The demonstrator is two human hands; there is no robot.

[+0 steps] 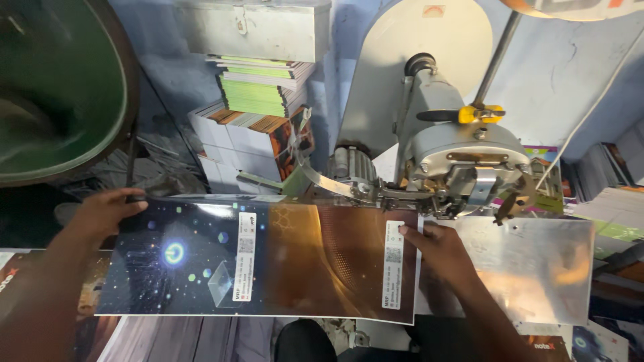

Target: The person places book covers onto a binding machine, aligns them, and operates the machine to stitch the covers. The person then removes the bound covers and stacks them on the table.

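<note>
Right now, line by line:

Left hand: the left hand (100, 211) curls over the far left corner of a long glossy printed cover sheet (268, 261), fingers folded along its top edge and thumb below, so the corner is pinched between them.

Right hand: the right hand (433, 251) lies flat on the right end of the sheet, fingers together and pressed down, fingertips (404, 230) touching the upper corner of a white label strip.

Sheet: it lies lengthwise across the view, its left half dark blue with glowing cubes and dots, its right half orange-brown with a dotted texture; two narrow white label strips run across it, one near the middle (245, 256) and one at the right end (394, 263).

Sheet position: its right end rests on a shiny metal work plate (537, 265), just under the head of the machine; its left end hangs out over darker printed sheets below.

Machine: a grey metal stitching machine (463, 157) stands right above the right hand, with a yellow clamp (479, 114) on a slanted rod and a small motor (352, 167) at its left.

Behind: stacks of bound booklets with green and orange edges (258, 114) sit against the blue wall, beneath a grey metal box (258, 27).

Far left: a large dark green round dish (54, 87) fills the corner.
</note>
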